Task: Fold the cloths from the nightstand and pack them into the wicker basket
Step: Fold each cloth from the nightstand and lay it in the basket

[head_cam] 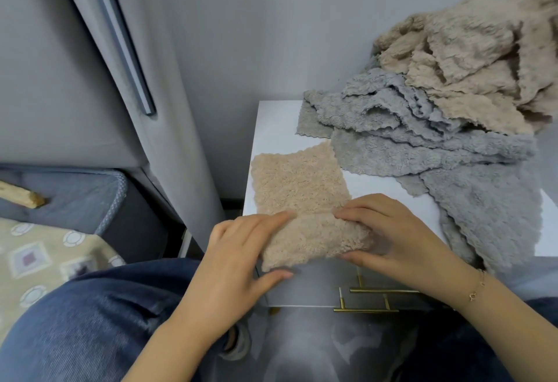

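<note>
Both hands pinch the beige cloth [302, 200] on the nightstand [271, 128]: left hand [235, 264] at its near-left edge, right hand [392, 236] at the fold. A cloth pile [437, 115] sits behind; no basket shows.

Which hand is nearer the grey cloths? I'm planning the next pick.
Right. The right hand grips the beige cloth beside the grey cloths; the left hand grips its far side.

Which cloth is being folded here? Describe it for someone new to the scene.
On the white nightstand, look to the near left corner. The beige cloth lies there alone, both hands gripping its folded near edge, apart from the heaped grey and beige cloths behind.
</note>
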A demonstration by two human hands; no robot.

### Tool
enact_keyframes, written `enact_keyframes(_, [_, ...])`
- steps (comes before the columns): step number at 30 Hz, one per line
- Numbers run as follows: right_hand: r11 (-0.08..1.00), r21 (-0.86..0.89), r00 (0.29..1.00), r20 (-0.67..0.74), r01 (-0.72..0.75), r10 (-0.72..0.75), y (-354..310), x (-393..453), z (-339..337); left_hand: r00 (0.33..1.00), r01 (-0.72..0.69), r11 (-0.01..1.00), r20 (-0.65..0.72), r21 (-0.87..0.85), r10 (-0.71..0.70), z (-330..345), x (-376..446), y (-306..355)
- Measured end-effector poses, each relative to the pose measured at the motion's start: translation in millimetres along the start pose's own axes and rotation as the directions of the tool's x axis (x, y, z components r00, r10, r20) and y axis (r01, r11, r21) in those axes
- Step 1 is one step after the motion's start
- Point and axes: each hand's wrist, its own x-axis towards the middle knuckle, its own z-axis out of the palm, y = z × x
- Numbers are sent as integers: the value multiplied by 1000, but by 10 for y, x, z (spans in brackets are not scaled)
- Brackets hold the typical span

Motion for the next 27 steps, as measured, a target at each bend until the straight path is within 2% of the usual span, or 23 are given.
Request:
enact_keyframes(3, [1000,28,1000,18,6,-6,-17,-35,-52,998,-56,998,-33,33,57,23,-20,22])
enact_keyframes(6, [998,58,1000,-26,16,-14,-25,-32,-73,996,-41,999,-82,-36,38,30,-16,18])
enact_keyframes(10, [990,133,999,-9,-45,47,-78,19,-133,994,54,969,-81,-240,-75,8,-18,69])
enact_keyframes(15, [950,271,986,100,-154,131,-117,115,-159,977,158,880,-59,-449,-206,-52,47,129])
enact_keyframes(18, [941,275,979,110,-198,174,-103,168,-131,957,223,850,-57,-476,-283,-79,78,121])
enact_keyframes(22, [910,300,956,26,-287,293,-89,216,-84,894,346,783,-71,-517,-442,-68,116,50])
enact_keyframes(23, [916,274,953,5,-294,304,-80,227,-64,885,365,774,-65,-518,-461,-61,134,35])
enact_keyframes(27, [957,-4,954,-86,-289,287,-50,251,-12,837,432,706,-41,-562,-545,-53,226,62])
